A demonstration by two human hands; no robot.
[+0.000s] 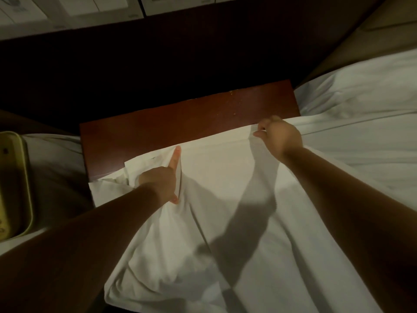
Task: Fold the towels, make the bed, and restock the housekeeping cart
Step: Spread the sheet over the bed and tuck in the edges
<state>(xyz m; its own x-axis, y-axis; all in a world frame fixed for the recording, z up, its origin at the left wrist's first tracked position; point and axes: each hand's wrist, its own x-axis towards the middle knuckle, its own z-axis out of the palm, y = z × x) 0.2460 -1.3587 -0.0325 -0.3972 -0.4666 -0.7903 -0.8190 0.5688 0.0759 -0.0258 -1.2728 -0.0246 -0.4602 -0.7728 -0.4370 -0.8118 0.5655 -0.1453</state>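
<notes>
A white sheet [225, 188], creased and bunched at left, spreads across the frame's lower centre, top edge over dark wood [158, 125].

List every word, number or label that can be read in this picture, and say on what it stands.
No text can be read.
On the white panels at top left: faint grey marks, too blurred to read.
On the yellow-green object at the left edge: small marks, too dim to read.
On the white bedding and wooden table: no print visible.
</notes>
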